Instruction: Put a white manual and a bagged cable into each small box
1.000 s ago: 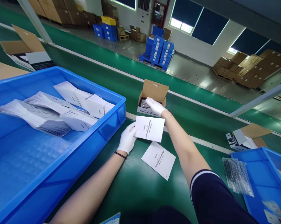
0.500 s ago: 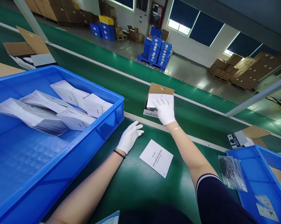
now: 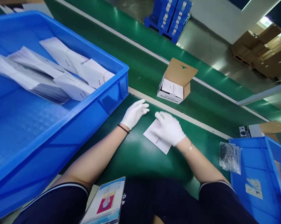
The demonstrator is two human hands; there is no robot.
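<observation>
My left hand [image 3: 134,114], in a white glove, rests by the green work surface's far edge with nothing in it; its fingers are apart and loosely bent. In a matching glove, my right hand [image 3: 169,128] is over a white printed booklet [image 3: 162,144] and covers its upper right part. Its fingers are slightly blurred, half curled and apart; whether they touch the booklet is unclear. Beyond it, an open carton [image 3: 170,98] stands on the green belt with its brown flap raised. Another white booklet [image 3: 173,88] lies inside that carton.
A large blue bin [image 3: 103,109] at left holds several banded bundles of white booklets [image 3: 49,77]. To the right stands another blue bin [image 3: 247,155], with clear bubble bags [image 3: 230,158] over its rim. One more open carton [image 3: 254,130] sits behind that bin.
My right hand has left the carton and come back over the loose booklet. The white booklet it was placing now lies in the carton. The view has tilted downward.
</observation>
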